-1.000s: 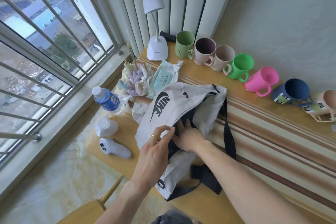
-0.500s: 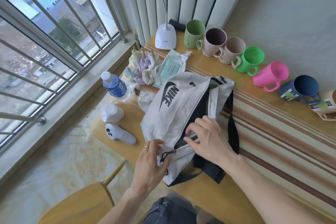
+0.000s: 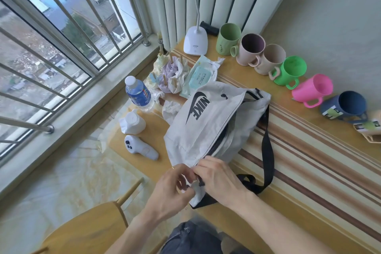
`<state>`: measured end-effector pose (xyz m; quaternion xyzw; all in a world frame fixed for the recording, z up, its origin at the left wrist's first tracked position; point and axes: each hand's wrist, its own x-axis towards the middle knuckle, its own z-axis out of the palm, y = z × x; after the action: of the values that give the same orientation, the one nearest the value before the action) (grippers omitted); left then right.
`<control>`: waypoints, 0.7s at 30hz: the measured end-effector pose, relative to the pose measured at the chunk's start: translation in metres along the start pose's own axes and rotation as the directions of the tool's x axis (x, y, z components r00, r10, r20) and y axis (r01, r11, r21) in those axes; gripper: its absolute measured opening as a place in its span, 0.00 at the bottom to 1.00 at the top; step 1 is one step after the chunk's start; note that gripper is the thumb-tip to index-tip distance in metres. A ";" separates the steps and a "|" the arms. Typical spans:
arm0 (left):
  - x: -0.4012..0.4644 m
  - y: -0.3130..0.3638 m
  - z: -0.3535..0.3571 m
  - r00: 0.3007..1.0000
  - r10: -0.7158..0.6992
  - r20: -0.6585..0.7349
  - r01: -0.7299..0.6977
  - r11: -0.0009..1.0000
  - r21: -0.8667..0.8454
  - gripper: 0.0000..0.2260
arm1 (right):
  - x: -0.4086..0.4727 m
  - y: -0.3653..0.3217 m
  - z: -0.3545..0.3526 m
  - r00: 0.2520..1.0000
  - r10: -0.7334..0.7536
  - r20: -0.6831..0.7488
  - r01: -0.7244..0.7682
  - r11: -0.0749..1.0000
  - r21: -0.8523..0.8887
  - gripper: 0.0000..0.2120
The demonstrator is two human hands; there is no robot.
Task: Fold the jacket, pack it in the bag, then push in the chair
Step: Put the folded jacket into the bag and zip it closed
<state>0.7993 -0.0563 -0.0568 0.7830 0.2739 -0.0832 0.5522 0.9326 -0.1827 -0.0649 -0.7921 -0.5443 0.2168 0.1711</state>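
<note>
1. At the bottom edge a dark grey bundle of cloth (image 3: 191, 237) lies below the table edge, partly cut off; it may be the jacket, but I cannot tell, nor whether it is folded.
2. The wooden chair (image 3: 88, 227) stands at lower left, apart from the table (image 3: 309, 171) and not yet pushed in; only part of its seat and back shows.
3. Both hands meet at the near end of the bag (image 3: 206, 130). The left hand (image 3: 171, 187) pinches the grey fabric at that corner. The right hand (image 3: 218, 179) has its fingers closed at the end of the zip line, seemingly on the pull, though the pull itself is hidden under them.
4. I judge the step in hand to be working the bag's zip, within the packing stage. Whether anything is inside the bag is not visible.
5. The next move likely calls for the left hand bracing the corner while the right draws along the zip, keeping the black strap (image 3: 267, 150) out of the way.
6. Farther off, a water bottle (image 3: 138, 94), a white controller (image 3: 140, 148), a lamp (image 3: 195, 43) and a row of cups (image 3: 286, 70) stand clear of the bag; the last cup at the right edge is cut off.
</note>
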 end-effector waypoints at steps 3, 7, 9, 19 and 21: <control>0.016 -0.013 0.008 0.992 0.115 -0.049 -0.077 0.870 0.487 0.11 | 0.002 -0.003 -0.017 0.995 0.023 0.098 -0.032 0.995 0.090 0.13; 0.035 -0.026 0.030 0.971 0.237 -0.033 -0.174 0.793 0.584 0.15 | 0.010 0.004 -0.048 0.988 0.073 0.139 -0.091 0.988 0.128 0.10; 0.034 -0.029 0.032 0.957 0.286 -0.043 -0.205 0.774 0.599 0.15 | 0.015 0.019 -0.069 0.980 0.161 0.118 -0.177 0.973 0.145 0.08; 0.034 -0.038 0.028 0.972 0.234 -0.011 -0.182 0.783 0.595 0.17 | 0.055 0.154 -0.134 0.786 0.618 0.005 -0.584 0.742 0.329 0.06; 0.033 -0.041 0.028 0.975 0.223 -0.011 -0.171 0.781 0.601 0.17 | 0.064 0.178 -0.139 0.754 0.656 -0.036 -0.617 0.726 0.303 0.07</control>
<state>0.8097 -0.0607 -0.1153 0.9436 0.1728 -0.0747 0.2722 1.1662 -0.1892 -0.0473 -0.9125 -0.1899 0.2789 0.2313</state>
